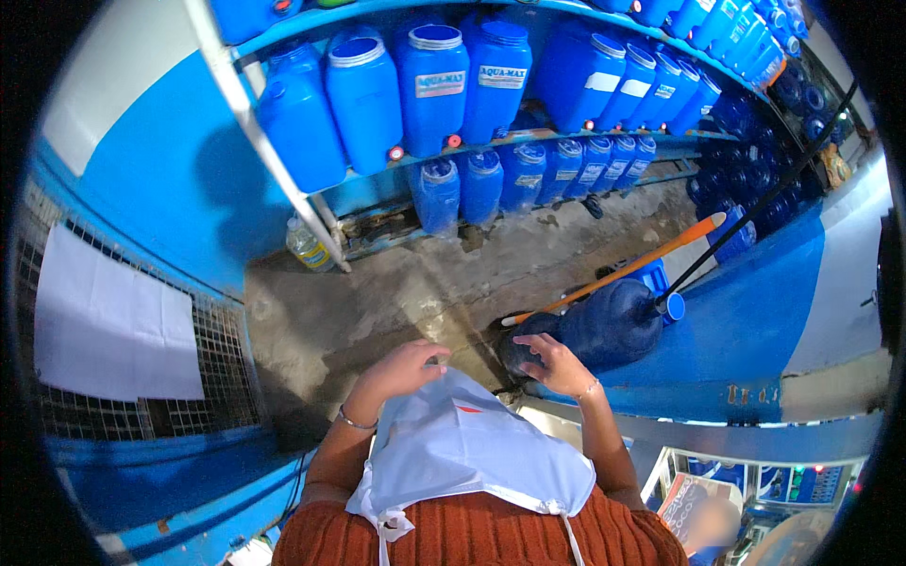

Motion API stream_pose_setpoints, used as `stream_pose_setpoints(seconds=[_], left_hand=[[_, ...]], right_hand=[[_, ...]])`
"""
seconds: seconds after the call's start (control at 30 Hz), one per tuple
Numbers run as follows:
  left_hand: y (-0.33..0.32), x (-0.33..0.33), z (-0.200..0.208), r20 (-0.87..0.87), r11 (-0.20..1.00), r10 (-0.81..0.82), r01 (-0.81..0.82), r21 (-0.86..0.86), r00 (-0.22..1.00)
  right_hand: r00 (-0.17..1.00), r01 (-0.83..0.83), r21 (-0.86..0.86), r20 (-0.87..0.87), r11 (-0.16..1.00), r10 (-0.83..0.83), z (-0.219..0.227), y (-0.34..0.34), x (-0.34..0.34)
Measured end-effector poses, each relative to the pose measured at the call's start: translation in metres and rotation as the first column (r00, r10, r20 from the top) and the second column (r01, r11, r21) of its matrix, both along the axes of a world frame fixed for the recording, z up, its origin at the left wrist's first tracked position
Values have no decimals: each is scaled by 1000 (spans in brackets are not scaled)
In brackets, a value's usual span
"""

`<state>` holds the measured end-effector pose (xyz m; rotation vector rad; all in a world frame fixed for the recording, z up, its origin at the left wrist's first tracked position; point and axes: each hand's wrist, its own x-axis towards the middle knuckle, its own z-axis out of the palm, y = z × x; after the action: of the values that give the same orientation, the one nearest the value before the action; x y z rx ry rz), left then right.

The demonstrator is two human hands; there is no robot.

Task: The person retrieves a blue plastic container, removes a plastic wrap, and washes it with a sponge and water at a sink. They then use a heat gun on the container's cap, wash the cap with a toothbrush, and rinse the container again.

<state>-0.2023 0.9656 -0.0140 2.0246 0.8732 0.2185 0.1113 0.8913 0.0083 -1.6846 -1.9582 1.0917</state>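
A white apron (pixel 472 439) with a small red mark covers my front over a rust-brown ribbed sweater. My left hand (pixel 408 368), with a bracelet at the wrist, is held by the apron's far left edge. Its fingers are bent and apart from the thumb, and nothing shows between them. To the right, my right hand (pixel 559 366) is raised with fingers loosely curved and spread, holding nothing. Just beyond it lies a large dark blue water bottle (pixel 609 325). An orange pole (pixel 618 269) slants over the floor behind that bottle.
Ahead, a rack holds blue water containers (pixel 434 90) on its shelves, with several more blue containers (pixel 524 179) lower down. A clear bottle (pixel 307 245) stands by the rack's white post (pixel 264 141). White cloth (pixel 118 316) hangs on mesh at left. A low blue wall (pixel 755 311) borders the right.
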Motion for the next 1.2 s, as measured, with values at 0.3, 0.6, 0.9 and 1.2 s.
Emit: stream_pose_setpoints(seconds=[0.3,0.6,0.9,1.2], left_hand=[[161,65,-31,-46,984,-176,174,-41,983],[406,151,-28,-156,971,-157,182,156,975],[522,261,-17,24,969,-243,242,52,970],[548,376,-54,192,886,460,-463,-30,867]], right_hand=[[996,-83,-9,-29,997,82,-62,176,64],[965,74,-5,254,997,-70,-156,438,148],[834,16,-310,528,951,158,-265,614,298],[538,-201,-545,633,814,557,-329,724,444]])
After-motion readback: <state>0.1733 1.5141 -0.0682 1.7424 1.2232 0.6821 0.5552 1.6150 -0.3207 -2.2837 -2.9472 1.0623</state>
